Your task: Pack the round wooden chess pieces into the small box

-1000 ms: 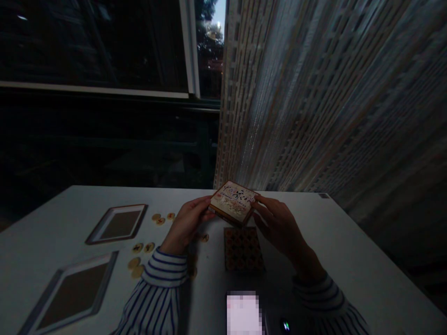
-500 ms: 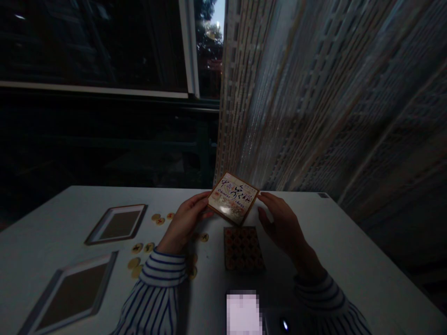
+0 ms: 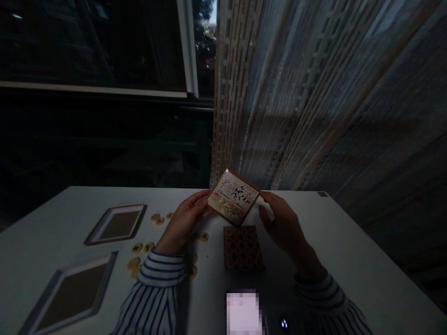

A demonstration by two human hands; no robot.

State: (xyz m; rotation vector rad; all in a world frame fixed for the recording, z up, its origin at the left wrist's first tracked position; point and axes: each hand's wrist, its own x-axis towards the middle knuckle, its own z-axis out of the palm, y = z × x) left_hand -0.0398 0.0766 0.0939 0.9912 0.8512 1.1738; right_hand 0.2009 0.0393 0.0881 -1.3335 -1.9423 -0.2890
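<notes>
The left hand [image 3: 183,221] grips the tilted Chinese chess lid [image 3: 233,197] at its left corner, I notice, while the right hand [image 3: 282,221], loosely spread, just touches the opposite corner. Between and below the hands sits a box of pieces [image 3: 243,248]. Beyond the left hand's outer side lie loose discs [image 3: 137,248] and 2 shallow trays [image 3: 120,225].

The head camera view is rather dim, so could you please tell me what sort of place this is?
It looks like an indoor room, perhaps in a home, though I cannot be sure: there is a window, a long patterned curtain and a white table.
</notes>
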